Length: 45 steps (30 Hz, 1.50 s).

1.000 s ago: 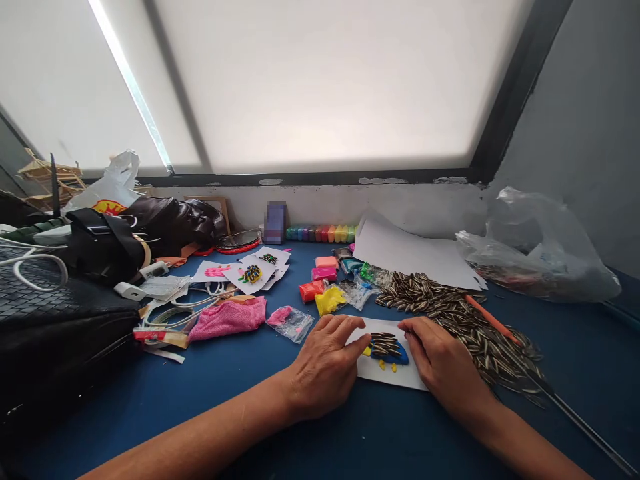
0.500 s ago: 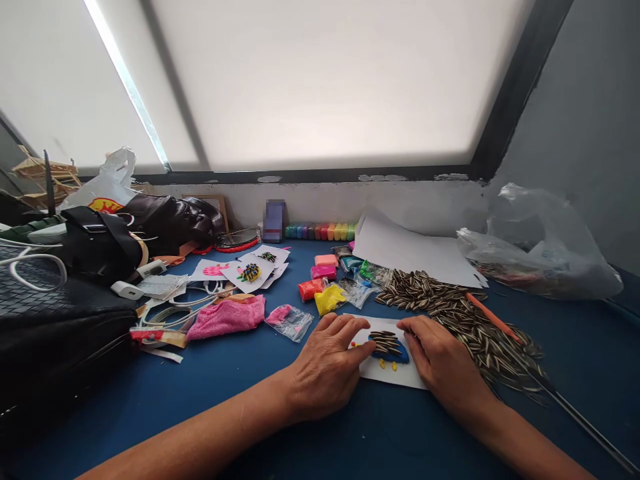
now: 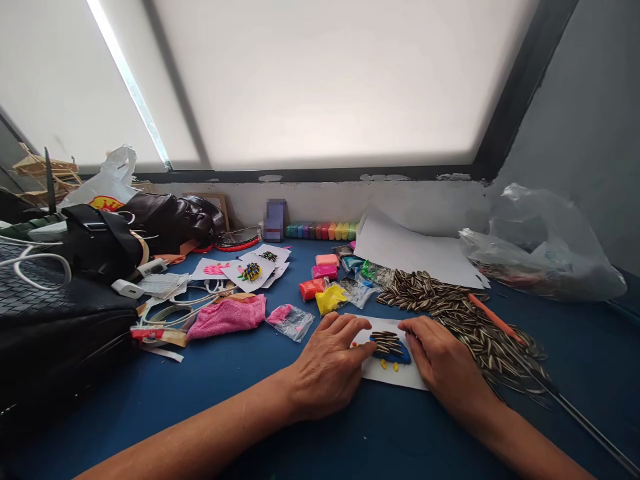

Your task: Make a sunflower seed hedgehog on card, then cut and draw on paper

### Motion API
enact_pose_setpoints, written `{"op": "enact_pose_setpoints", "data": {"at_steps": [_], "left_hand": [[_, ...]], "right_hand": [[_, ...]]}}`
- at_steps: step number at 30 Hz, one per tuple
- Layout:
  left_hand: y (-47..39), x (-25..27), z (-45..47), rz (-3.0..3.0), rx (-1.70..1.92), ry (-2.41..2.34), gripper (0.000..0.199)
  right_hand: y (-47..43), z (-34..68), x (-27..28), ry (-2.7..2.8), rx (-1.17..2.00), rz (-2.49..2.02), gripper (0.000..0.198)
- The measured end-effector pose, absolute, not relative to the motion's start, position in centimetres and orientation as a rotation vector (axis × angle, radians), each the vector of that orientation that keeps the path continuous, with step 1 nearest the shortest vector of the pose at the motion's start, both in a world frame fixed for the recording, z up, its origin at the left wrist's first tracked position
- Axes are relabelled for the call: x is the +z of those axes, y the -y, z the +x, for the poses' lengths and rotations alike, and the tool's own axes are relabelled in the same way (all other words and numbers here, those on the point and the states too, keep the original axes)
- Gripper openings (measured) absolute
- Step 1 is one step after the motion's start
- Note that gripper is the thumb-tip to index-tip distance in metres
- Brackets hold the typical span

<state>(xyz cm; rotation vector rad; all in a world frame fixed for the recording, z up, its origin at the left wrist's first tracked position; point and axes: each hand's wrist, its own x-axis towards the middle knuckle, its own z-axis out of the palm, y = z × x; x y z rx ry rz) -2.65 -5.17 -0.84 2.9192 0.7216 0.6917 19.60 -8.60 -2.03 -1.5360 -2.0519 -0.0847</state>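
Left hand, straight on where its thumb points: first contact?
Likely the striped sunflower seeds on the blue clay, right beside the left hand's thumb tip. Depth is unclear in this single view; they may be touching.

Two bare hands work over a small rectangular white paper card [image 3: 403, 380] on a dark blue table [image 3: 210, 407]. The left hand [image 3: 330, 367] lies at the card's left side, thumb and forefinger apart beside a flat blue clay shape [image 3: 401, 358] topped with rows of striped sunflower seeds [image 3: 387, 342]. Two small yellow clay bits [image 3: 395, 367] sit along its near edge. The right hand [image 3: 440, 350] rests at the card's right side, its fingertips drawn together; whether they grip anything is unclear. Beside it spreads a heap of loose striped seeds [image 3: 415, 290], an orange stick-like piece [image 3: 495, 318] lying across. Beyond the left hand lies a crumpled bright yellow packet [image 3: 330, 300].
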Motion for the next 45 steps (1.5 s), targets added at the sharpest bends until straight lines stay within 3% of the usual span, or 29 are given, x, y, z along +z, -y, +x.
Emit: {"op": "enact_pose_setpoints", "data": {"at_steps": [19,28,35,45], "left_hand": [[5.2,-0.9,-2.6,2.880,0.724,-0.725,0.036],[4.0,0.0,-2.7,2.518,0.787,-0.790,0.042],[3.6,0.7,-1.4,2.511,0.414,-0.721,0.077],[3.2,-1.5,-1.5,2.428,0.474,-0.668,0.074]], "right_hand": [[8.5,19.6,-2.3,2.025,-0.048,-1.532,0.022],[8.6,20.4,-0.4,1.898,0.072,-1.592,0.024],[9.7,20.2,3.0,1.956,0.266,-1.672,0.021],[10.9,19.3,2.6,2.182,0.332,-1.794,0.023]]}}
